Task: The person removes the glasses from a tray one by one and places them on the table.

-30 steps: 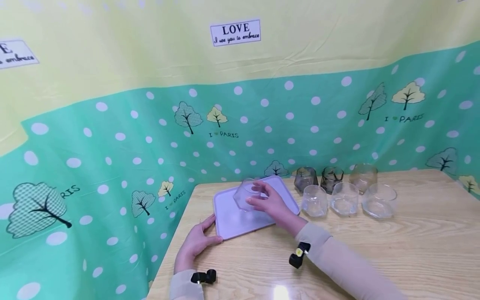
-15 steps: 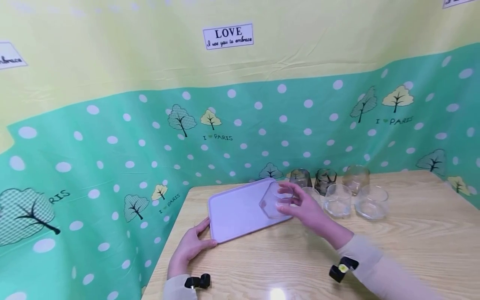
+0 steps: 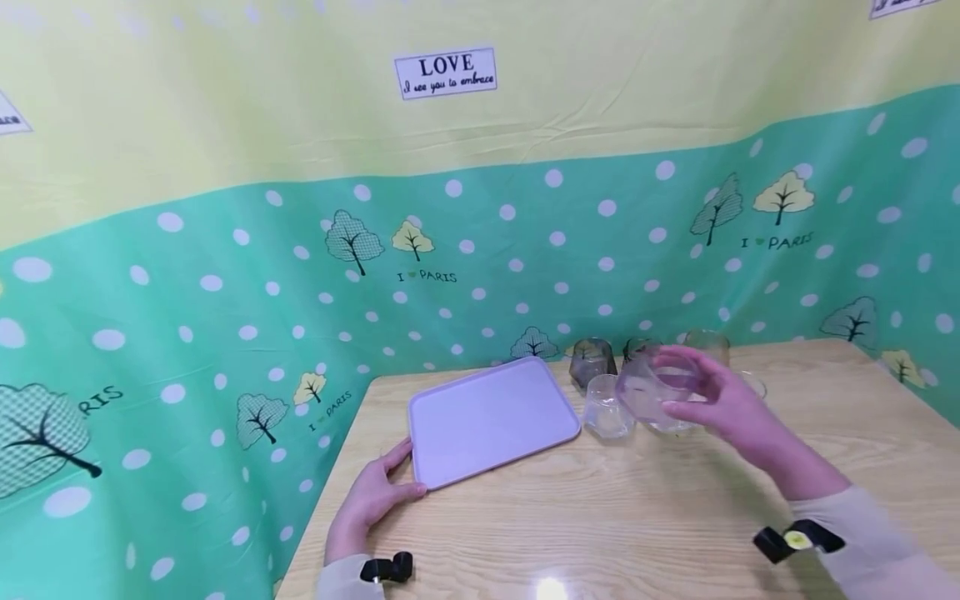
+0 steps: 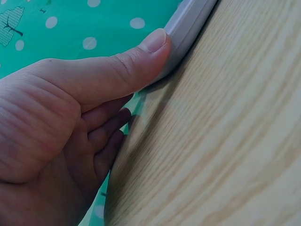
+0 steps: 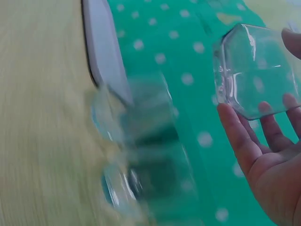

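My right hand (image 3: 723, 404) grips a clear drinking glass (image 5: 256, 70) with an angular base, between the thumb and the fingers. The glass is tilted, its base turned left. In the head view it is held up in front of other glasses and partly hides them. My left hand (image 3: 371, 496) holds the near left corner of a pale lilac tray (image 3: 491, 425), which lies flat on the table. In the left wrist view the thumb (image 4: 141, 54) rests on the tray's rim and several fingers are loosely bent below; the index finger is mostly hidden there.
A clear glass (image 3: 606, 412) stands right of the tray, with another partly hidden behind the held glass. At the back are a dark glass (image 3: 591, 362), a second dark one and an amber-tinted glass (image 3: 708, 340). A patterned curtain (image 3: 450, 233) hangs behind the wooden table (image 3: 525, 533).
My right hand has carried the clear glass from over the tray rightward to the row of glasses. My left hand has stayed at the tray's corner. The head view has shifted slightly right.
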`<state>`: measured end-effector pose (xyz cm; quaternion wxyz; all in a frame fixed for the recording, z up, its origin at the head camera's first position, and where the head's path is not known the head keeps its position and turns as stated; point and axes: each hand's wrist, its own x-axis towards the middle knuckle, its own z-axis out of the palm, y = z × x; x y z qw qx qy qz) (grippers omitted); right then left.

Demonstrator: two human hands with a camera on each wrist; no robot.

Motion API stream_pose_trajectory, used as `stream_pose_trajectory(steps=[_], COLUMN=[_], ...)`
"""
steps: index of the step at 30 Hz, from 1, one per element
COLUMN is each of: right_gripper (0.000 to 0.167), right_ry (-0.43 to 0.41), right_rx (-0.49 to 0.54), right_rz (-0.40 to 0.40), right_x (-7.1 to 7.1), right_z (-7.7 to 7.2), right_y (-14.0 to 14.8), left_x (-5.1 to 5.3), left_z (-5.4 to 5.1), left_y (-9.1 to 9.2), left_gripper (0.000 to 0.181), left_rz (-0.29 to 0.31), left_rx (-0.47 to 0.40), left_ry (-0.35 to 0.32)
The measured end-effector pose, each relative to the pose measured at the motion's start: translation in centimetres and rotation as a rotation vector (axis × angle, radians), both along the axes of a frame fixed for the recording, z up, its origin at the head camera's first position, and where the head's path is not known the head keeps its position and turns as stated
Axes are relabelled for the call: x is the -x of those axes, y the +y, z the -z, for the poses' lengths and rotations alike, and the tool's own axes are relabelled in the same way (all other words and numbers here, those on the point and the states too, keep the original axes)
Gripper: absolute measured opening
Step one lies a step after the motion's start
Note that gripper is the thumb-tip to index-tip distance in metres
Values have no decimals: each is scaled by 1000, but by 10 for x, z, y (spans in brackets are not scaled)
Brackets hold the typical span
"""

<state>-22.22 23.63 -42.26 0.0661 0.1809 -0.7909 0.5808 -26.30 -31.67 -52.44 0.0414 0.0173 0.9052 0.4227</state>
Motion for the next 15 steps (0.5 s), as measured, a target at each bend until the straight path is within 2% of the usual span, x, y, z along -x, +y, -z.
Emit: stream_pose_trajectory(steps=[8,15], right_gripper=[75,73], right_ry=[33,20], right_rx=[-134,-136], right_rz=[159,256], right_x=[-10,-10], right_z=[1,13], right_y=[68,115], left_x=[0,0], left_z=[-2,-1], left_y=[0,0], left_gripper=[95,95], left_rz=[0,4], left_rx=[2,-3], left_ry=[4,-5])
